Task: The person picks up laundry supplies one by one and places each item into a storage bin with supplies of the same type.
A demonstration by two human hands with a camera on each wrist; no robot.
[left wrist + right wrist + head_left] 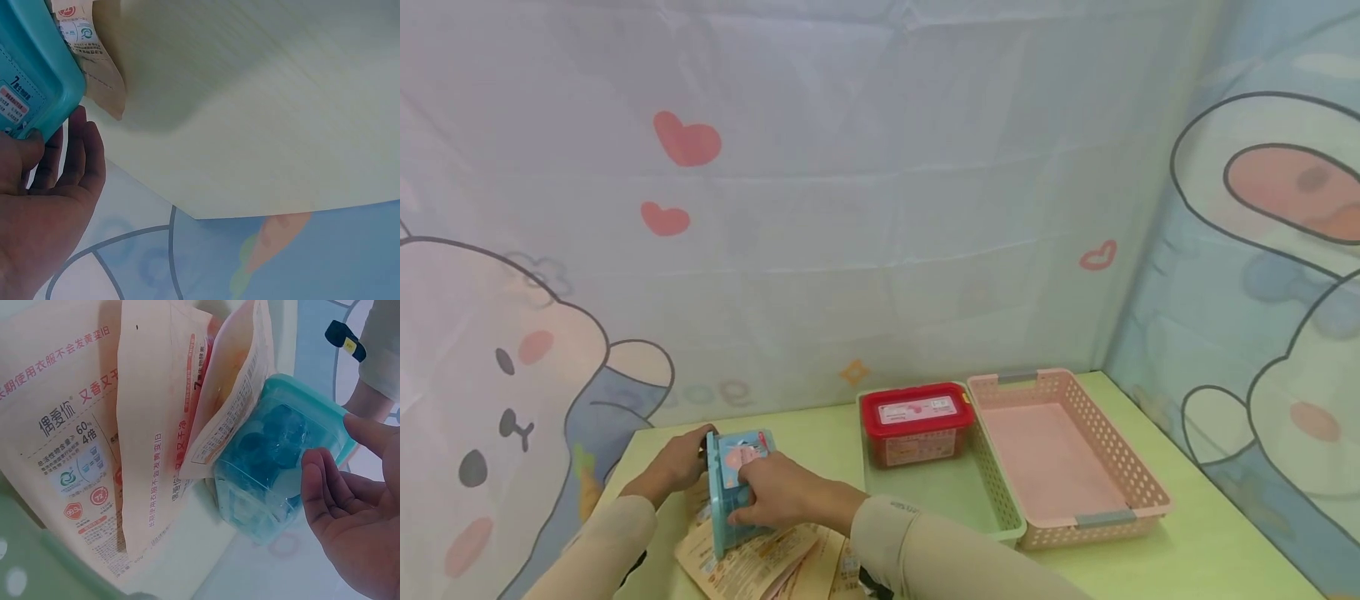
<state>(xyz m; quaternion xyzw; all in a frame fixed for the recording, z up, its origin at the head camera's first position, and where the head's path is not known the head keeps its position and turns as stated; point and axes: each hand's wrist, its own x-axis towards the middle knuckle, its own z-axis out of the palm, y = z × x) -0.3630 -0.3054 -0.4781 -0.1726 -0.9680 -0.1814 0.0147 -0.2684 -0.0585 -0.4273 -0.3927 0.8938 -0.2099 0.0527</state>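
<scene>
A teal plastic box (717, 508) is tipped onto its side over paper pouches at the table's left. Through its clear wall, blue round pieces show in the right wrist view. My left hand (681, 462) pinches the lid's rim at the far corner, thumb on the lid face and fingers behind, as the left wrist view shows. From the right, my right hand (781, 492) holds the box, its thumb (369, 434) at the lid edge and fingertips against the side wall. Tan printed pouches (150, 425) lie overlapped beside and beneath the box.
A light green basket (917, 492) stands right of the pouches, with a red-lidded box (917, 417) at its far end. Beside it sits a pink perforated basket (1037, 458). Printed cloth (880, 208) hangs behind the pale green table (820, 421).
</scene>
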